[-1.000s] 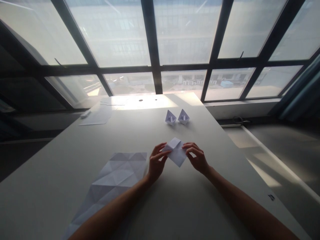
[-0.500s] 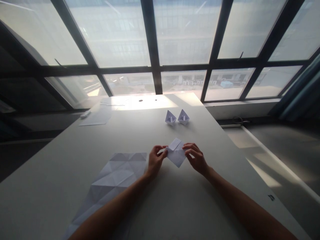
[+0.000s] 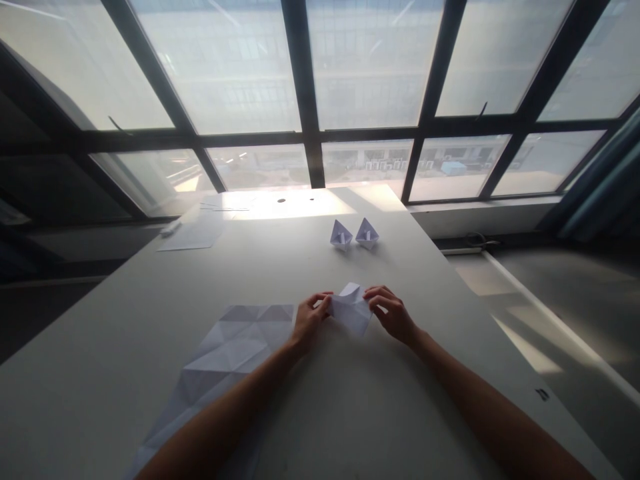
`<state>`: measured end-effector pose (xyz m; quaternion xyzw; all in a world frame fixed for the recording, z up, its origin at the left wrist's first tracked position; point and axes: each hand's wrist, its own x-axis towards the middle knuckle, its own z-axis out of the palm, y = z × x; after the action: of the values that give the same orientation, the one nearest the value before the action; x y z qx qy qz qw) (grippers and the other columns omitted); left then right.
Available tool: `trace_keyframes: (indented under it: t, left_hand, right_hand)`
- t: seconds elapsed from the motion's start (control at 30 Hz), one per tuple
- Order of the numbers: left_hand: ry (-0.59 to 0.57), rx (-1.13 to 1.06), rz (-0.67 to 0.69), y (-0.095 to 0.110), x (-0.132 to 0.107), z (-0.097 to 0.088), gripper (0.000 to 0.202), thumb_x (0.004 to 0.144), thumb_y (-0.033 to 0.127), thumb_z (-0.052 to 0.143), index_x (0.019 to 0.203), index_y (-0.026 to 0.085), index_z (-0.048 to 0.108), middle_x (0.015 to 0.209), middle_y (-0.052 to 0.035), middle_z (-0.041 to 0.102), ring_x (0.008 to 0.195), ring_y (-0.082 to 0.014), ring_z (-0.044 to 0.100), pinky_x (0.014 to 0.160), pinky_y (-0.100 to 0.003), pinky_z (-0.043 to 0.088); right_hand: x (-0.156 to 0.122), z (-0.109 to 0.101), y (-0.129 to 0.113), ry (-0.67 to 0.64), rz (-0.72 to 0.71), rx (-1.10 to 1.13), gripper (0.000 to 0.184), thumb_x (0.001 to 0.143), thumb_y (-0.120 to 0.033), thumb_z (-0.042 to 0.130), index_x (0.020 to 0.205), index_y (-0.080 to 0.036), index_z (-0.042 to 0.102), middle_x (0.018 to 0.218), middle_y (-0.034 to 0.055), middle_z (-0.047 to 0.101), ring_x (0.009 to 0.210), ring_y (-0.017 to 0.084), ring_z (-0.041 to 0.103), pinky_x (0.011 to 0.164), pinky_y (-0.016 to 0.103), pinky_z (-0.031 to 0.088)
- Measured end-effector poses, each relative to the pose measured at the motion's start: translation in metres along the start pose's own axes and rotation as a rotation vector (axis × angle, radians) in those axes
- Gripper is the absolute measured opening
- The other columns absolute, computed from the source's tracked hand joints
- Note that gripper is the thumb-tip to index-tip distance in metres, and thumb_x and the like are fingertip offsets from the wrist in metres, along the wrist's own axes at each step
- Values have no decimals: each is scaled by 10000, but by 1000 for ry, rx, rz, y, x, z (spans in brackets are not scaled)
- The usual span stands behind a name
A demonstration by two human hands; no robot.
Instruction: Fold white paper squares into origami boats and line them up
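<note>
Between my hands is a small folded white paper (image 3: 352, 313), held just over the table with its upper fold standing partly open. My left hand (image 3: 311, 319) pinches its left corner between thumb and fingers. At the right corner, my right hand (image 3: 389, 309) grips it with the fingertips. Beyond the hands stand two folded paper boats (image 3: 341, 236), side by side, each with a pointed back. A large creased sheet of paper (image 3: 235, 347) lies flat to the left, partly covered by my left forearm.
The white table (image 3: 280, 267) runs up to a wall of dark-framed windows (image 3: 365, 67). Flat paper sheets (image 3: 193, 237) with a small white object (image 3: 171, 229) lie at the far left. A dark mark (image 3: 542, 395) sits near the right edge.
The folded paper has tilted and its upper fold has opened, so the front now looks bent. Both hands keep their hold, and the left has shifted slightly left.
</note>
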<state>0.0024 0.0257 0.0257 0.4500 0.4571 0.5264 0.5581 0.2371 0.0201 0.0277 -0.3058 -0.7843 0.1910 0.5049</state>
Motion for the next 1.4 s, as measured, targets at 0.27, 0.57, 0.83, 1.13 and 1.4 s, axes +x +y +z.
trace_keyframes:
  t: [0.27,0.57,0.83,1.13,1.4]
  left_hand:
    - [3,213,222,0,-10,7,317,868,478,623,877,172,540,1019,-76,701,697,-183,692,562,-309,588]
    - [-61,103,130,7,-7,4,594,752,391,783,1265,220,535,1289,-129,598,828,-182,684,715,-293,555]
    - [-74,-4,19,2,-4,1,859,692,391,836,1425,227,420,1341,-170,544,858,-187,662,723,-290,542]
    - [-205,138,99,6,-10,7,844,702,324,812,1437,241,407,1320,-162,560,728,-115,641,648,-232,523]
    - [-108,116,51,3,-6,3,769,747,358,782,1408,184,431,1273,-180,608,909,-210,676,759,-324,560]
  right_hand:
    - [0,0,1,-16,1,-3,200,943,-146,533,769,-233,582,998,68,662,1047,223,590,902,423,510]
    - [0,2,-2,16,-26,-2,193,940,-139,536,783,-239,586,1011,72,661,1065,227,578,906,443,508]
    - [-1,2,-13,-134,-93,-25,265,906,-59,420,820,-241,592,1070,53,669,1126,212,571,1073,532,379]
    - [3,1,-30,-360,-91,-254,437,748,-134,523,1144,-261,658,1332,36,596,1303,260,453,1175,559,163]
    - [3,2,-29,-339,-11,-230,517,941,-558,451,1307,-219,586,1290,108,620,1214,282,519,1114,526,276]
